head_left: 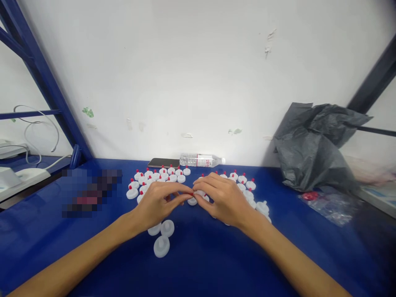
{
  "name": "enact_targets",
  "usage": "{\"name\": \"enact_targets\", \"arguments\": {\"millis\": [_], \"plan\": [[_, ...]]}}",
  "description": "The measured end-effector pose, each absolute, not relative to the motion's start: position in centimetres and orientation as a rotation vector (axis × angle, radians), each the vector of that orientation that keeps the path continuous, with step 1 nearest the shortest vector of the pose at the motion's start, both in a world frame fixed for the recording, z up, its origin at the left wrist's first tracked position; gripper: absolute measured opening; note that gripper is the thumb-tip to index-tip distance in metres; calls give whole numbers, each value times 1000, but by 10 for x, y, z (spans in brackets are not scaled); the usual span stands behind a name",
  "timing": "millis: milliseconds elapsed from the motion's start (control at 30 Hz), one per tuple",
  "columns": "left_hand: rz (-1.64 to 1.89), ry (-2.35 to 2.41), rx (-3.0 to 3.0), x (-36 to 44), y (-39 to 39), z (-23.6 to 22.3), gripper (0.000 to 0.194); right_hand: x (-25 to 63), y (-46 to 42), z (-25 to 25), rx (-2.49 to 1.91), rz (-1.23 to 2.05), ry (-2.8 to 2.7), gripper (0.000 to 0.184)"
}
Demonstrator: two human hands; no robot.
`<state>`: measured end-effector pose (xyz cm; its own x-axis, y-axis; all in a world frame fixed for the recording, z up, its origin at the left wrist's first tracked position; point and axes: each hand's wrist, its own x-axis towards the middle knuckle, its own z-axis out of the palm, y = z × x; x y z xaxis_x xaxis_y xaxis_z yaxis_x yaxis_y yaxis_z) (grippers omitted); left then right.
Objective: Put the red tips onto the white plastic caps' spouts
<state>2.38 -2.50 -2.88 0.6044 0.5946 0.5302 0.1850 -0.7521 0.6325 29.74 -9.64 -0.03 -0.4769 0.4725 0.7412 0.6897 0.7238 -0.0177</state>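
Note:
My left hand and my right hand meet above the middle of the blue table. Between the left thumb and forefinger is a small red cap, mostly covered by the fingertips. A white round nozzled piece is pinched in my right fingers, its nozzle end against the red cap. Several white pieces with red caps stand behind and beside my hands. Nearer me lie white pieces without red caps, and another uncapped piece sits by my right wrist.
A phone and a clear water bottle lie along the wall. On the right are a grey plastic bag and a clear bag with red bits. A blurred-out dark item lies left. Blue frame posts rise at the side.

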Motion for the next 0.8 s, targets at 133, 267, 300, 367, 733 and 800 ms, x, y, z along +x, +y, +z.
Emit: {"name": "enact_targets", "arguments": {"millis": [133,267,300,367,733,800], "plan": [[1012,690,1892,28,-34,-23,46,299,-98,2,-842,-330,-2185,23],[955,671,1715,28,-34,-13,71,295,-103,1,-837,-291,-2155,25],[899,647,1692,27,-33,-10,75,293,-105,0,-828,-288,-2146,26],[761,569,1633,26,-32,-6,74,288,-108,-2,-803,-283,-2132,26],[539,435,1601,25,-31,-1,58,277,-110,-7,-789,-197,-2180,27],[533,444,1611,24,-29,-1,59,276,-111,-7,-801,-221,-2195,30]]}}
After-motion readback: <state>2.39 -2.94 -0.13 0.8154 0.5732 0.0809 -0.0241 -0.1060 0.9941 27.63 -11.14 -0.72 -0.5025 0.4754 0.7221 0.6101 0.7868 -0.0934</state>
